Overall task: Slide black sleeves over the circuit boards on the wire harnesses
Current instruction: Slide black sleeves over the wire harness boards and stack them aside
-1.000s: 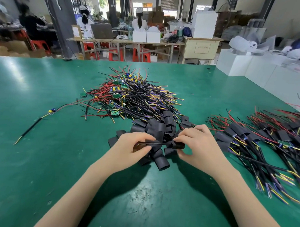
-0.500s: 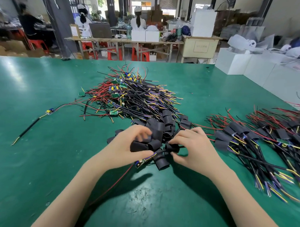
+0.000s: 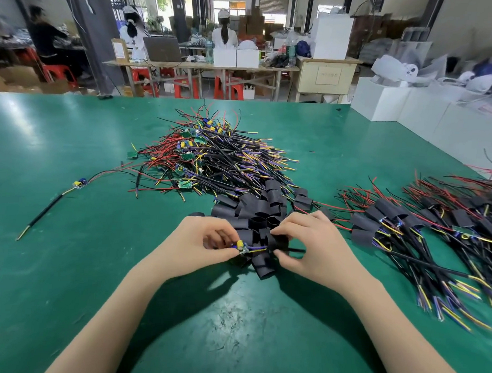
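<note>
**Ana:** Fingertips doing all the work down at the near edge of the green table (image 3: 69, 264). The left hand (image 3: 198, 240) is pinched narrow on a small circuit board (image 3: 241, 248), thumb and forefinger at its left end, the yellow component on top left clear

**Ben:** And the right hand (image 3: 312, 244) is closed on a black sleeve (image 3: 279, 243) just right of that board, with the blue and yellow leads bridging the short gap between the two. A black cable runs out to the right from under those fingers

**Ana:** So the board is bare, sleeve not yet over it. How would you expect this stuff to handle?

**Ben:** Featherweight, I'd judge. The sleeve looks soft and thin-walled, it lies half flattened among the loose sleeves (image 3: 255, 209) behind the hands, so squeezing it on the creases should pop its mouth open. Grip it flat and it would likely close on itself

**Ana:** The board is the stiff part, but its soldered wires look fragile. Best held by the edges, as now, not by the leads

**Ben:** Unsleeved harnesses (image 3: 212, 160) heaped at the table's centre, finished harnesses (image 3: 405, 233) stacked to the right. One stray harness (image 3: 80, 183) sits well off to the left

**Ana:** Corners could snag on the sleeve's mouth, I'd guess, so a straight, level feed looks wise
</note>
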